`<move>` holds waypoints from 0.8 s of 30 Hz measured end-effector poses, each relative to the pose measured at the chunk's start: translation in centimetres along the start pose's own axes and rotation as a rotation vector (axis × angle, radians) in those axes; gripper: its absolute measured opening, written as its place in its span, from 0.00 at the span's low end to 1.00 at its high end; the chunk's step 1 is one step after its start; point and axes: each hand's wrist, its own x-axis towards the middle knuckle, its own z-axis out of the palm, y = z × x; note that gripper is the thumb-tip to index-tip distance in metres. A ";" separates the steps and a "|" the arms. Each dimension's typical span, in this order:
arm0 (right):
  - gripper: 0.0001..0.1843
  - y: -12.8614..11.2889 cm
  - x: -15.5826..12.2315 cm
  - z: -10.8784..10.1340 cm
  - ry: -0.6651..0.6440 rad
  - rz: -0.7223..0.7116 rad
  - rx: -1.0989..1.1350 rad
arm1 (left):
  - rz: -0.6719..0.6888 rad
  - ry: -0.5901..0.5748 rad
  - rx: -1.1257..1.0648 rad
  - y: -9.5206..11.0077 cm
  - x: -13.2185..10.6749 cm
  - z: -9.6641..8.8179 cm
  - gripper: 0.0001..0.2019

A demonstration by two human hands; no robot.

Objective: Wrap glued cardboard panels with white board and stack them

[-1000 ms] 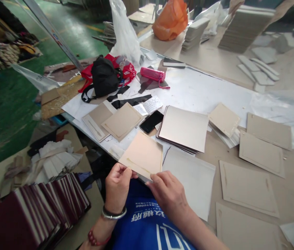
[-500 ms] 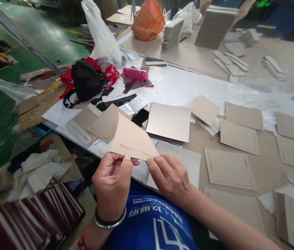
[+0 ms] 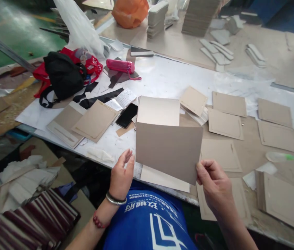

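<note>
Counter (image 3: 178, 74): white and brown on top; green floor (image 3: 0, 38) shows far to the left, beyond the phone (image 3: 127, 115).
Brown card (image 3: 169, 151): held raised and tilted, right of the phone and nearer to the person.
Stack (image 3: 158, 109): just right of the phone, partly behind the card.
Right hand (image 3: 216, 184): its grip is clamped on the card's lower right corner.
Left hand (image 3: 122, 175): its grip is apart from the card, near its left edge, fingers relaxed.
Card's weight: surely light.
Card's stiffness: probably rather firm, but thin enough to bend, and a corner may crease.
Card's edges: best places to hold, I judge, one hand on each side, pressing softly.
</note>
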 end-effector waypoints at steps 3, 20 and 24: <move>0.12 2.5 -0.8 0.4 0.007 0.121 0.062 | -0.067 -0.051 0.102 -1.8 -0.3 0.9 0.18; 0.15 9.8 -3.4 1.3 0.049 0.262 -0.152 | 0.091 -0.296 0.500 -5.1 0.0 -0.1 0.13; 0.14 12.2 -3.1 0.3 0.106 0.263 -0.337 | 0.185 -0.411 0.564 -5.2 0.1 1.5 0.14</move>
